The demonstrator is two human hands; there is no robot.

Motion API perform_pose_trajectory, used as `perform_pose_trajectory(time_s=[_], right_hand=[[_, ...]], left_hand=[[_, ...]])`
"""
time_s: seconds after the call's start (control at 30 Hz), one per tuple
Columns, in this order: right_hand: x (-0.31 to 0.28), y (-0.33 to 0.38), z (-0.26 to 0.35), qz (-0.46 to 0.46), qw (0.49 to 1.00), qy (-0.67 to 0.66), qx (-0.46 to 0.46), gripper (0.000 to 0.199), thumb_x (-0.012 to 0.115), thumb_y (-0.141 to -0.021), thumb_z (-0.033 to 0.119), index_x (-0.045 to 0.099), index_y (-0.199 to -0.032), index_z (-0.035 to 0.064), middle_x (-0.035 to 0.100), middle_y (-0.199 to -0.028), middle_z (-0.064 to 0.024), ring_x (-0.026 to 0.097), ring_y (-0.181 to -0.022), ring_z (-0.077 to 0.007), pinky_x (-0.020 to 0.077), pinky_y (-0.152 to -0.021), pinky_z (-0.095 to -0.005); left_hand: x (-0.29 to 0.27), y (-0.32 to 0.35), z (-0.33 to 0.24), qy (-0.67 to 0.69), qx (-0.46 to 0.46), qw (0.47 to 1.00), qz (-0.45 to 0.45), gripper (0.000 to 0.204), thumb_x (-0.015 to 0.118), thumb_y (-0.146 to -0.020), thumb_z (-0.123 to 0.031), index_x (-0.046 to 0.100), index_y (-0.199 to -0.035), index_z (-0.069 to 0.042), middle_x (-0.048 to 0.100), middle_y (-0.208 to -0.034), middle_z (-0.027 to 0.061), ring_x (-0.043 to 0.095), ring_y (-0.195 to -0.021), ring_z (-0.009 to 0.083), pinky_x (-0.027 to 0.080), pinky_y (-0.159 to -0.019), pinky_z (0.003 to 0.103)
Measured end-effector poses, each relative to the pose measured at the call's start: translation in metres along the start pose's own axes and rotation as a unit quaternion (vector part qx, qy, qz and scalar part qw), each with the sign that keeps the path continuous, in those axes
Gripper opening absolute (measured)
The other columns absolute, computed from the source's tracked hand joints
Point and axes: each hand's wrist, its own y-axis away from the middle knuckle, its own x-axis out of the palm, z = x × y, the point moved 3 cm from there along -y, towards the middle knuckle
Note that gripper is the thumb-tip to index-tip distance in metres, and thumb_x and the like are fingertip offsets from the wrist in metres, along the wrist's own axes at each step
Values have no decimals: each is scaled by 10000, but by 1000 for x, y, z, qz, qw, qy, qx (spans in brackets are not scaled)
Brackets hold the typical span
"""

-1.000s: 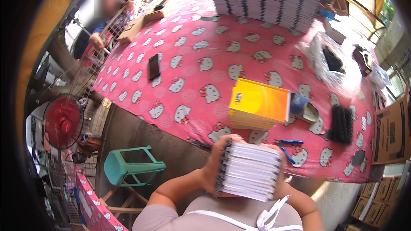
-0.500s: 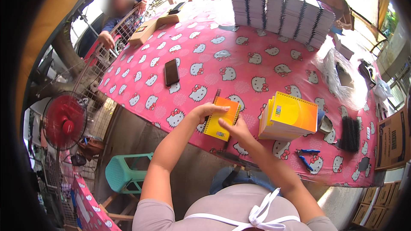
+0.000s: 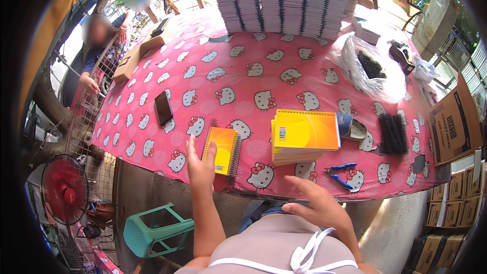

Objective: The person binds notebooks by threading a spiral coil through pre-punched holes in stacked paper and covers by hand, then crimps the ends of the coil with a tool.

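My left hand (image 3: 199, 165) hovers open just left of a small orange spiral notebook (image 3: 221, 149) lying on the pink patterned tablecloth (image 3: 243, 83); it touches nothing that I can see. My right hand (image 3: 317, 203) is open with fingers spread near the table's front edge, below a stack of yellow-orange notebooks (image 3: 303, 135). Neither hand holds anything.
Blue-handled pliers (image 3: 341, 175) lie right of my right hand. Black spiral coils (image 3: 393, 132), a clear bag (image 3: 368, 68), a dark phone (image 3: 163, 107) and tall white notebook stacks (image 3: 281, 5) sit on the table. A green stool (image 3: 154, 228) and red fan (image 3: 64, 189) stand at left. Other people are at the far sides.
A second ago both hands held a thick white-edged stack near my body. Then they put the small orange notebook on the table; now both hands have let go and pulled back.
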Motion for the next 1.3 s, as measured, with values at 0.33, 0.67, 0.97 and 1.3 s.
perform_pose_trajectory(time_s=[0.33, 0.67, 0.97, 1.3], right_hand=[[-105, -5, -52, -415, 909, -3, 38, 409, 734, -840, 349, 646, -978, -25, 649, -857, -103, 612, -753, -167, 492, -667, -301], [-121, -78, -58, -285, 948, -142, 9, 361, 768, -809, 195, 605, -1018, -49, 672, -838, -60, 617, -722, -108, 505, -646, -253], [-123, -81, -61, -250, 953, -169, -13, 226, 687, -850, 55, 568, -1019, -35, 661, -895, -83, 623, -765, -89, 513, -675, -228], [-143, -54, -35, -288, 940, -79, -167, 233, 664, -828, -46, 510, -984, 34, 641, -920, -82, 603, -843, -122, 490, -749, -255]], left_hand=[[26, 19, -90, 240, 23, 962, 128, 517, 622, -918, -72, 423, -1388, 10, 437, -1409, 153, 417, -1316, 201, 383, -1056, 316], [98, 26, -67, 280, -66, 928, 236, 550, 606, -930, -85, 363, -1418, -9, 451, -1358, 132, 468, -1235, 194, 382, -1055, 313], [101, 32, -70, 303, -64, 920, 239, 689, 598, -916, -48, 211, -1479, 49, 326, -1491, 209, 300, -1403, 252, 258, -1140, 365], [95, 34, -94, 85, 171, 972, 138, 775, 615, -923, -67, 118, -1518, -44, 241, -1531, 215, 274, -1415, 281, 236, -1145, 388]])
